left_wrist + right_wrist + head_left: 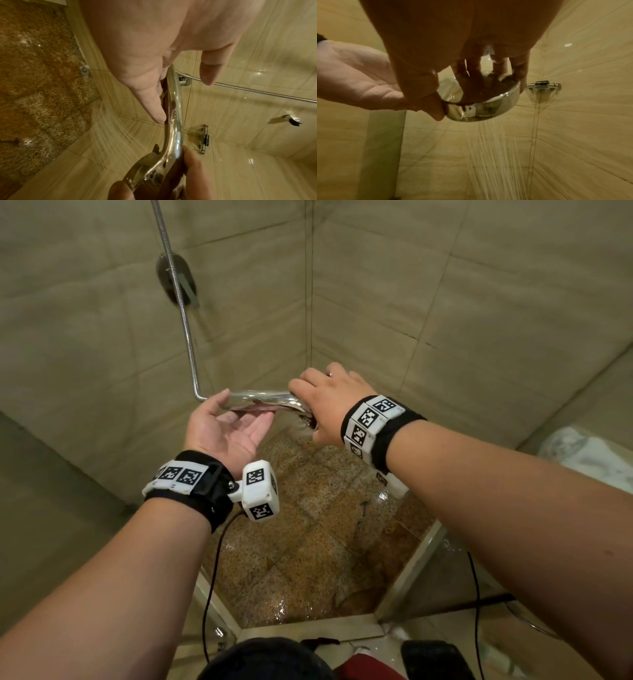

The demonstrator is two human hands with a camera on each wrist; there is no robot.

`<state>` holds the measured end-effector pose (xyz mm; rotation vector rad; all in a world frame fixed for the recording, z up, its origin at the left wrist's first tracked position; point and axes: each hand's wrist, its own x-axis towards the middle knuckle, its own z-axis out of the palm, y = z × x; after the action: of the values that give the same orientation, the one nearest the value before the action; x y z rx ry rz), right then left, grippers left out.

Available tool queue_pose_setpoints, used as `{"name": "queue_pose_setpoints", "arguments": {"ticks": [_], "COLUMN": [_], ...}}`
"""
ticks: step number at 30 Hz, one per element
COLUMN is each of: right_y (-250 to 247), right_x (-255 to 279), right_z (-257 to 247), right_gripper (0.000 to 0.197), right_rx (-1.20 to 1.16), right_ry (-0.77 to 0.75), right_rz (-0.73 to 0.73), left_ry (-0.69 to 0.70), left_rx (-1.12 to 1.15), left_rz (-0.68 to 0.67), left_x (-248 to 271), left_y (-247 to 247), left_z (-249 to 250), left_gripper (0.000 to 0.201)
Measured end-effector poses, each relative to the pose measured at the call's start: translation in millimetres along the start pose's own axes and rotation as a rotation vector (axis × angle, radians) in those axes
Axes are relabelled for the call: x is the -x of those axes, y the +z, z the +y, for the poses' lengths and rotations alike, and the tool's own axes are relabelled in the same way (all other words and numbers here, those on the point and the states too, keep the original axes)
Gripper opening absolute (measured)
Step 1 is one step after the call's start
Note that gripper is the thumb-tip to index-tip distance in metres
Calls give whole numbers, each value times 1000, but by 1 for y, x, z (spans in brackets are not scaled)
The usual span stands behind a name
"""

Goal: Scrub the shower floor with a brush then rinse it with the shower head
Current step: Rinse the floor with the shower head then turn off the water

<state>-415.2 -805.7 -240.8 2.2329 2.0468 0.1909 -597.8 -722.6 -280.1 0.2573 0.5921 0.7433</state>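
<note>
The chrome shower head [263, 402] is held level over the brown granite shower floor [308, 549]. My right hand [325, 402] grips its round spraying end from above, fingers curled round the rim [481, 105]. My left hand [236, 426] lies palm up under the handle [173, 115], fingers straight along it and thumb apart. Water streams [496, 155] fall from the head toward the floor by the wall. The metal hose [185, 313] runs up from the handle's left end. No brush shows in either hand.
Beige tiled walls close in the corner. A wall valve [176, 280] sits behind the hose. A glass corner shelf [542, 85] carries a dark object. A round drain [84, 69] lies at the floor's edge. The wet floor is bounded by a metal threshold [308, 631].
</note>
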Motion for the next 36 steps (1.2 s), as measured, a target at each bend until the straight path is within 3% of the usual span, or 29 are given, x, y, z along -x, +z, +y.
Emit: {"name": "queue_pose_setpoints", "arguments": {"ticks": [6, 12, 16, 24, 36], "right_y": [-1, 2, 4, 4, 6], "right_x": [0, -10, -17, -27, -37], "right_z": [-20, -54, -75, -105, -95], "right_gripper": [72, 70, 80, 79, 72], "right_rx": [-200, -391, -491, -604, -587], "right_ry": [4, -2, -42, -90, -131], "right_rz": [-169, -199, -149, -53, 33], "left_ry": [12, 98, 182, 282, 311], "left_rx": [-20, -95, -120, -211, -355], "left_rz": [39, 97, 125, 121, 142], "left_x": [19, 44, 61, 86, 84], "left_y": [-13, -27, -33, -33, -18], "left_z": [5, 32, 47, 68, 71], "left_gripper": [56, 56, 53, 50, 52]}}
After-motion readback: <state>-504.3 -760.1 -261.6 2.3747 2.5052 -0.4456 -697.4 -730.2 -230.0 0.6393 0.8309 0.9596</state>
